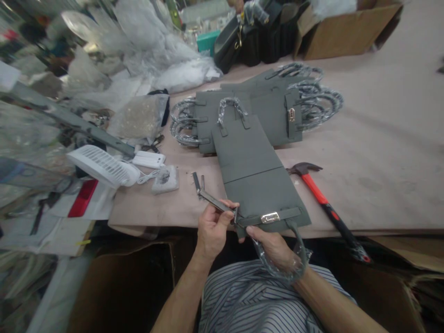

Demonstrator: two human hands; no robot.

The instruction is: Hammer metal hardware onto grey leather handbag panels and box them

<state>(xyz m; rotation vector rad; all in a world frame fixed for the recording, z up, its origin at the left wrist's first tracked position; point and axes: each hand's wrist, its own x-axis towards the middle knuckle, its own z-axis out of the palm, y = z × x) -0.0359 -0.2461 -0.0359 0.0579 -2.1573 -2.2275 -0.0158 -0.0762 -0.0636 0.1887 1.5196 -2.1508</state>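
The grey bag (256, 175) lay flat at the near edge of the table (381, 138), its strap (287, 214) and one metal clasp (270, 217) toward the person. The left hand (213, 229) pinched a slim metal tool (211, 200) whose tip met the strap's end. The right hand (274, 249) gripped the grey bag at its near edge, with the plastic-wrapped handle (296, 261) looped about the wrist.

One red-handled hammer (326, 203) lay just right of the bag, clear of both hands. Behind it sat a stack of like bags (274, 111), at least three. To the left were one white fan (100, 165), a white slab (149, 159) and a small plastic packet (165, 179).

The table wore a pale pinkish cover. One cardboard box (347, 30) and black bags (256, 37) stood at its far side.
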